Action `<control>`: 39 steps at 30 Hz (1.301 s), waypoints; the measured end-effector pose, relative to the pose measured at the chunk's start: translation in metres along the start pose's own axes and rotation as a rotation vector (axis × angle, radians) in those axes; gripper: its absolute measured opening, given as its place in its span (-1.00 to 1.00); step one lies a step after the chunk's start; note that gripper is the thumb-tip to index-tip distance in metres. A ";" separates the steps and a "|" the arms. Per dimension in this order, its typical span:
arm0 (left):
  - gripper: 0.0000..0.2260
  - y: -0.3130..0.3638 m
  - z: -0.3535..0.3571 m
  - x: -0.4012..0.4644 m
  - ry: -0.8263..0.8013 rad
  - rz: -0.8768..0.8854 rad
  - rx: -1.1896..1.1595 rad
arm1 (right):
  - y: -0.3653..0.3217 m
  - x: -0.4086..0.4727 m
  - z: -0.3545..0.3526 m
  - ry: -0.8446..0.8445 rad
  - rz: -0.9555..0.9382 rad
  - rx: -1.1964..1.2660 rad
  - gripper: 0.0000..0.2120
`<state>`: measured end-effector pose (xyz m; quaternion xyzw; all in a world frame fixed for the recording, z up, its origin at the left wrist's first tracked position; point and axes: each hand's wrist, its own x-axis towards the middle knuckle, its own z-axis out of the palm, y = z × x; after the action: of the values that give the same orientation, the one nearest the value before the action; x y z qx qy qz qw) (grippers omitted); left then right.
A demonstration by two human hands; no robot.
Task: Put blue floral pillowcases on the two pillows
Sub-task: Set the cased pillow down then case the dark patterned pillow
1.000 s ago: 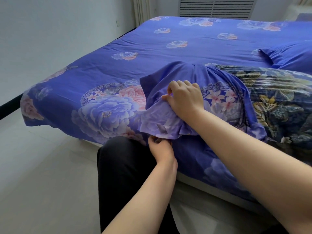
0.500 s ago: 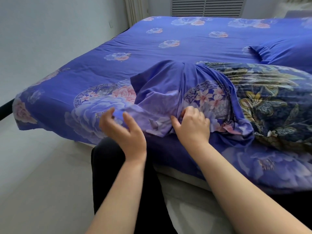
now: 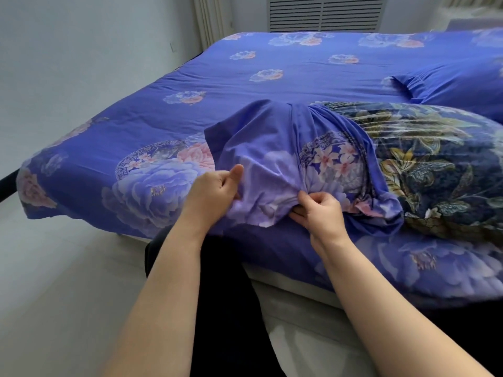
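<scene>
A blue floral pillowcase [image 3: 275, 148] is bunched over the near end of a pillow [image 3: 435, 170] in dark leaf-patterned cloth under shiny plastic, lying at the bed's near edge. My left hand [image 3: 215, 190] grips the pillowcase's loose left edge, thumb up. My right hand [image 3: 318, 210] pinches a fold of the same pillowcase at its lower edge. A second pillow [image 3: 449, 88] in plain-looking blue cloth lies farther back at the right.
The bed [image 3: 285, 72] carries a blue floral sheet that hangs over the near edge. A pale floor [image 3: 54, 268] runs along the left, with a white wall behind. My dark-trousered leg [image 3: 217, 295] stands against the bed's side.
My left hand has come up from under the bed's edge and taken the pillowcase's left edge. My right hand has dropped from the top of the bunched cloth to its lower edge.
</scene>
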<state>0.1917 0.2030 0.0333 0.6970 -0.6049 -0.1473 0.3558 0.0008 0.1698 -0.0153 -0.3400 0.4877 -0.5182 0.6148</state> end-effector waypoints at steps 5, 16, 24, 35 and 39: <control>-0.78 -0.002 0.029 -0.011 0.017 -0.176 -0.070 | 0.016 0.004 0.010 -0.014 0.009 0.118 -0.78; -0.74 0.001 0.037 0.018 0.202 -0.031 0.384 | 0.001 -0.001 -0.037 0.380 -0.752 -0.561 -0.95; -0.87 -0.008 0.039 0.035 0.332 0.164 0.497 | -0.015 0.010 -0.085 0.757 -0.483 -0.666 -0.51; -0.80 0.031 -0.008 0.081 0.610 0.096 0.355 | 0.000 0.011 -0.091 0.208 -0.317 -0.363 -0.95; -0.77 0.017 -0.010 0.095 0.548 0.035 0.367 | -0.019 0.018 -0.142 0.375 -0.397 -0.641 -0.92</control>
<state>0.2071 0.1158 0.0728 0.7526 -0.5151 0.1636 0.3763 -0.1403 0.1601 -0.0442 -0.5012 0.6527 -0.5017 0.2665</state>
